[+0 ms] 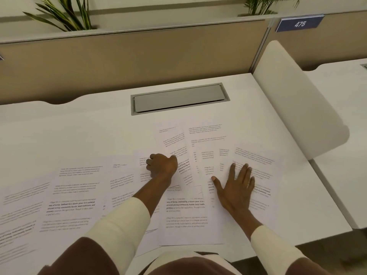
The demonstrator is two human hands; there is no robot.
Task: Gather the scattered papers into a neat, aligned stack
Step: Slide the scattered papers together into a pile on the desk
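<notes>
the papers (184,213) lie spread all over the white tabletop (95,124), many of them on top of each other, from the far left edge to the right side. most lie with their long side running away from the person, and a few in the middle are tilted.

the left hand (161,165) is curled up on the middle papers. its fingers (151,162) are bent in tight and pinch the edge of one tilted sheet (174,147) that points up and a bit to the left.

the right hand (236,185) lies flat on the papers at the right. its fingers (245,171) are spread wide and press down, holding nothing.

a grey lid (178,99) sits in the tabletop behind the papers.
</notes>
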